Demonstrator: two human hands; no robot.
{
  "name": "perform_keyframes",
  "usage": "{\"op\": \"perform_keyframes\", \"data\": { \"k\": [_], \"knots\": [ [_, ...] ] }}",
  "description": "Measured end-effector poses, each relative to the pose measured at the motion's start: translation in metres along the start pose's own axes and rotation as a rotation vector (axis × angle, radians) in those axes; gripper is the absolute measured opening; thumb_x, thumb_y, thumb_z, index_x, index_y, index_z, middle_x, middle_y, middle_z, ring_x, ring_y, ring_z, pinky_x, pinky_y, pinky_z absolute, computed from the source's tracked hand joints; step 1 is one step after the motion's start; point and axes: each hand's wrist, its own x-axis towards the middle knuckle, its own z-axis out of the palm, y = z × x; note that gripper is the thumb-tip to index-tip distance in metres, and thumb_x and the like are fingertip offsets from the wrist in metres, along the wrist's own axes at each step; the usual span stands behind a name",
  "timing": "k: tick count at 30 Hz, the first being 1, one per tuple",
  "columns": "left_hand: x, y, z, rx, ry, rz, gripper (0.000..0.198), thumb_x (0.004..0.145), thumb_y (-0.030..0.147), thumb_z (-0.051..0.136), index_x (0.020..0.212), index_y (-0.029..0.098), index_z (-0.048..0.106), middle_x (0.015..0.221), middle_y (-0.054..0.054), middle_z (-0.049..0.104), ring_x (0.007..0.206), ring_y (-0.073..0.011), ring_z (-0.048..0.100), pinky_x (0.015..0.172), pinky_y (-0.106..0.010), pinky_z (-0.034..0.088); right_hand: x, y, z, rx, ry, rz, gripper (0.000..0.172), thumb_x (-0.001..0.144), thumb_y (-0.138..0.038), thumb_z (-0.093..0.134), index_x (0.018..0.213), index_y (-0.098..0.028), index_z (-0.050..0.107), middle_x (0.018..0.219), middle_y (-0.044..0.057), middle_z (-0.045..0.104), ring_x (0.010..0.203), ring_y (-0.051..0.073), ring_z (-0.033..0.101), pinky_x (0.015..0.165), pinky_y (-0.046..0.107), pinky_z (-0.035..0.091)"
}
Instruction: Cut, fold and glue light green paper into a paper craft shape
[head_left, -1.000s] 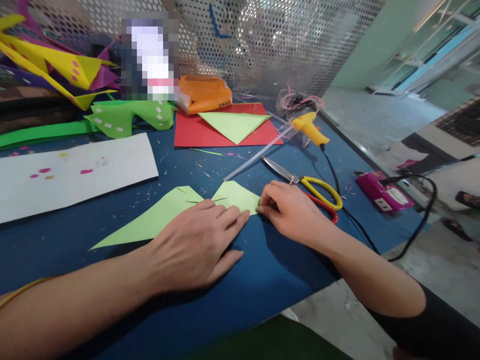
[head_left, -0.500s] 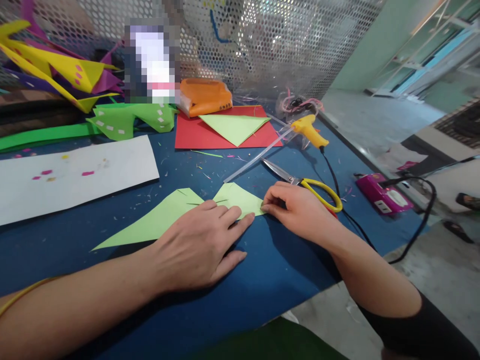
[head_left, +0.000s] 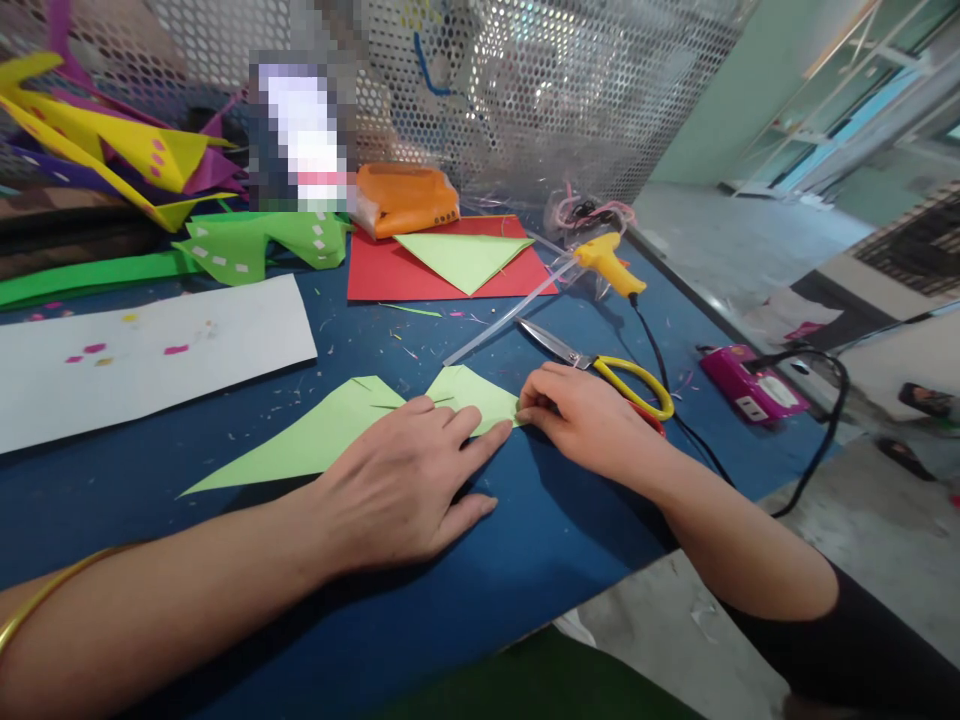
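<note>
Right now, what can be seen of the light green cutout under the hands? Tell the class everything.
The light green cutout looks like thin paper or foam sheet. It lies on the blue tabletop, its left end tapering to a long point. Two peaks stand along the far edge, with a dip between them and thin dark lines near it. The left hand rests across its middle, hiding part; the right hand appears to pinch its right end.

No words, brands or numbers can be read. The pale patch on the pink power box (head_left: 722, 372), near the right edge of the desk (head_left: 570, 540), is too small to make out; dark marks on the orange packet (head_left: 409, 200), toward the far edge, are unreadable too.
</note>
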Motion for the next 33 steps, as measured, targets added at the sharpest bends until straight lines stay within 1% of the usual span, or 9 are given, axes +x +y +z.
{"op": "perform_keyframes", "data": {
  "k": [3, 5, 6, 8, 11, 18, 22, 26, 33],
  "knots": [
    [-0.001, 0.000, 0.000, -0.004, 0.005, -0.001, 0.053, 0.094, 0.045, 0.041, 0.138, 0.017, 0.046, 0.098, -0.010, 0.060, 0.086, -0.0257, 0.058, 0.075, -0.040, 0.043, -0.003, 0.006, -0.008, 0.164, 0.140, 0.022, 0.014, 0.089, -0.016, 0.052, 0.077, -0.019, 0.059, 0.079, 0.001, 0.062, 0.075, 0.015, 0.056, 0.070, 0.028, 0.041],
    [-0.002, 0.000, 0.000, -0.005, 0.000, -0.002, 0.053, 0.094, 0.045, 0.041, 0.138, 0.016, 0.046, 0.099, -0.011, 0.060, 0.086, -0.0257, 0.057, 0.075, -0.040, 0.042, -0.006, 0.008, -0.012, 0.172, 0.207, 0.023, 0.014, 0.089, -0.020, 0.054, 0.078, -0.019, 0.061, 0.079, 0.001, 0.062, 0.074, 0.015, 0.056, 0.069, 0.028, 0.041],
    [-0.002, 0.000, 0.000, -0.008, -0.004, -0.004, 0.053, 0.094, 0.045, 0.041, 0.138, 0.016, 0.046, 0.099, -0.011, 0.060, 0.086, -0.0257, 0.057, 0.075, -0.040, 0.042, -0.008, 0.009, -0.013, 0.159, 0.204, 0.021, 0.012, 0.088, -0.020, 0.056, 0.077, -0.019, 0.061, 0.079, 0.001, 0.062, 0.073, 0.015, 0.056, 0.068, 0.028, 0.041],
    [-0.002, -0.001, 0.000, -0.014, -0.009, -0.003, 0.053, 0.094, 0.044, 0.041, 0.138, 0.016, 0.046, 0.099, -0.011, 0.060, 0.086, -0.0258, 0.057, 0.076, -0.041, 0.042, -0.010, 0.010, -0.013, 0.137, 0.148, 0.022, 0.010, 0.085, -0.022, 0.060, 0.076, -0.019, 0.062, 0.077, 0.000, 0.061, 0.072, 0.015, 0.055, 0.066, 0.027, 0.040],
    [-0.002, -0.001, 0.003, -0.017, 0.007, -0.001, 0.053, 0.093, 0.044, 0.042, 0.138, 0.015, 0.046, 0.099, -0.010, 0.059, 0.087, -0.0262, 0.057, 0.077, -0.041, 0.042, -0.010, 0.009, -0.006, 0.104, 0.081, 0.040, 0.011, 0.083, -0.023, 0.065, 0.073, -0.019, 0.062, 0.074, 0.000, 0.059, 0.069, 0.014, 0.054, 0.065, 0.027, 0.038],
    [-0.002, 0.000, 0.004, -0.008, 0.011, -0.002, 0.054, 0.093, 0.045, 0.041, 0.139, 0.016, 0.046, 0.097, -0.010, 0.059, 0.087, -0.0263, 0.057, 0.077, -0.041, 0.042, -0.005, 0.007, 0.002, -0.006, 0.040, 0.065, 0.014, 0.083, -0.023, 0.065, 0.071, -0.019, 0.059, 0.071, -0.001, 0.058, 0.065, 0.013, 0.051, 0.062, 0.027, 0.034],
    [-0.001, -0.001, 0.003, 0.002, 0.007, -0.001, 0.053, 0.093, 0.044, 0.042, 0.138, 0.016, 0.046, 0.097, -0.010, 0.059, 0.087, -0.0261, 0.058, 0.076, -0.040, 0.043, -0.004, 0.006, 0.003, -0.056, 0.039, 0.077, 0.014, 0.083, -0.020, 0.065, 0.072, -0.018, 0.057, 0.074, 0.000, 0.060, 0.067, 0.015, 0.052, 0.062, 0.028, 0.033],
    [-0.001, -0.001, 0.003, 0.001, 0.015, -0.001, 0.052, 0.093, 0.044, 0.043, 0.137, 0.018, 0.047, 0.096, -0.010, 0.059, 0.087, -0.0261, 0.058, 0.076, -0.040, 0.043, -0.006, 0.008, 0.004, -0.017, 0.063, 0.064, 0.011, 0.081, -0.014, 0.062, 0.076, -0.020, 0.054, 0.077, 0.001, 0.060, 0.072, 0.016, 0.054, 0.064, 0.029, 0.035],
    [-0.002, -0.001, 0.002, 0.001, 0.011, -0.002, 0.051, 0.093, 0.044, 0.041, 0.137, 0.017, 0.047, 0.097, -0.010, 0.059, 0.085, -0.0259, 0.058, 0.075, -0.040, 0.041, -0.011, 0.012, 0.005, 0.021, 0.087, 0.054, 0.015, 0.079, -0.005, 0.055, 0.078, -0.020, 0.051, 0.079, 0.001, 0.056, 0.074, 0.016, 0.052, 0.067, 0.029, 0.037]
  ]
}}
